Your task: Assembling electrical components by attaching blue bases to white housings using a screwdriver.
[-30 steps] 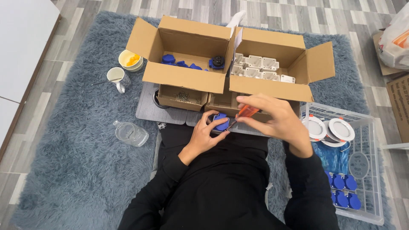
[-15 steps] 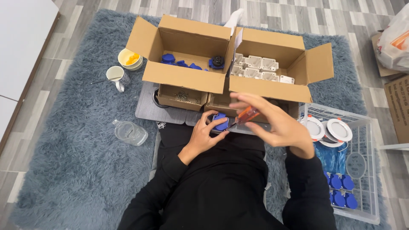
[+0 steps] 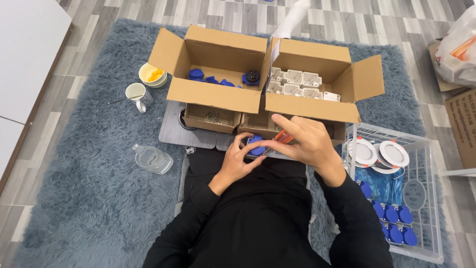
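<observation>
Blue plastic socket part (image 3: 255, 145), small, rigid and probably light, sits clasped by its edges in the left hand (image 3: 237, 161) above the lap; the right hand (image 3: 306, 144) clenches an orange-handled screwdriver (image 3: 282, 137) against it, cardboard boxes (image 3: 218, 74) just beyond.

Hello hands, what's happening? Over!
Left hand grips blue part. Right hand holds orange-handled screwdriver on it. Nothing blocking.
</observation>
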